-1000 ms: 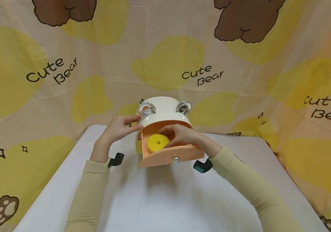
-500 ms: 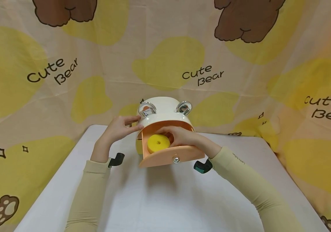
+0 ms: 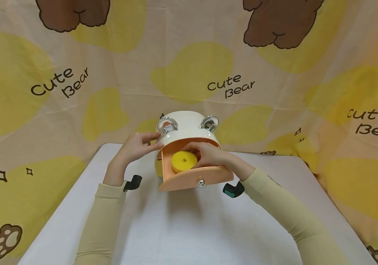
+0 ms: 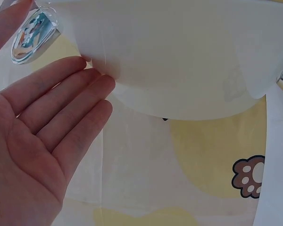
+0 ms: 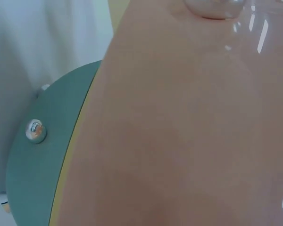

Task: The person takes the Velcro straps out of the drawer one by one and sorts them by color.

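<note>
A white rounded storage box (image 3: 187, 123) with two silver ear-shaped pieces stands on the table. Its peach drawer (image 3: 179, 183), with a round silver knob (image 3: 201, 182), is pulled out. Inside the drawer lies a yellow disc (image 3: 182, 163) with a small hole in its middle; my right hand (image 3: 210, 154) reaches in and grips the disc's right edge, some fingertips hidden behind it. With extended fingers, my left hand (image 3: 135, 148) touches the box's left side. The left wrist view shows that left hand (image 4: 42, 136) palm-on against the white shell (image 4: 179, 61). No hand appears in the right wrist view.
Below the peach drawer front, a green panel (image 5: 56, 117) with its own silver knob (image 5: 36, 131) shows in the right wrist view. The white table (image 3: 189, 228) extends toward me, and a bear-print cloth (image 3: 189, 70) hangs close behind the box.
Inside the drawer, the yellow disc has shifted slightly right and back. The right hand's fingers have changed position around its right edge. My left hand and the drawer stay put.
</note>
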`<state>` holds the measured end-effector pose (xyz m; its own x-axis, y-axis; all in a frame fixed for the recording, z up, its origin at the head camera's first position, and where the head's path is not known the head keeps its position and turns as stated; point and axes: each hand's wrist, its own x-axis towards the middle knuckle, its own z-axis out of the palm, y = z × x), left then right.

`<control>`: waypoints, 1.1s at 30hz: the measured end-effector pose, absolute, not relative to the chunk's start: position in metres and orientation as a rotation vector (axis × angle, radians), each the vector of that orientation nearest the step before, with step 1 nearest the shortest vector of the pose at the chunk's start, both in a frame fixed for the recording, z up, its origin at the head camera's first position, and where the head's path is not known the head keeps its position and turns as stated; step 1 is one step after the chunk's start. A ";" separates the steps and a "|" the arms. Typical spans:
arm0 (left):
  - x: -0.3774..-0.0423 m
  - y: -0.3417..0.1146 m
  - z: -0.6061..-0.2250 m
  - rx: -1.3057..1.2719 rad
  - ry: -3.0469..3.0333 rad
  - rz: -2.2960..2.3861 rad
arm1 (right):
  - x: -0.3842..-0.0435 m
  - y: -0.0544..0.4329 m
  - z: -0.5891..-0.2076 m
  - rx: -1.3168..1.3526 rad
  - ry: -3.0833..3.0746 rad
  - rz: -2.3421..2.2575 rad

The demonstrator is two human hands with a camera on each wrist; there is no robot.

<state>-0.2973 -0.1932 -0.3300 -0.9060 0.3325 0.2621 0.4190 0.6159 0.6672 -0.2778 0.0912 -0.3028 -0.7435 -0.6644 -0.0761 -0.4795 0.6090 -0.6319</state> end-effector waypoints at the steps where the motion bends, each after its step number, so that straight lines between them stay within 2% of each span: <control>1: -0.298 -0.193 -0.330 -0.636 -2.723 -1.168 | -0.278 0.092 -0.302 -0.926 2.541 -0.861; 8: -0.298 -0.193 -0.330 -0.648 -2.715 -1.163 | -0.278 0.103 -0.295 -0.962 2.541 -0.918; 33: -0.297 -0.192 -0.330 -0.667 -2.715 -1.150 | -0.265 0.148 -0.276 -0.791 2.545 -1.089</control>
<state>-0.2968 -0.1925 -0.3305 -0.8958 0.3501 0.2737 0.4402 0.6145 0.6547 -0.2647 0.1480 -0.2759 -0.8174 -0.5755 -0.0253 -0.3791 0.5705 -0.7286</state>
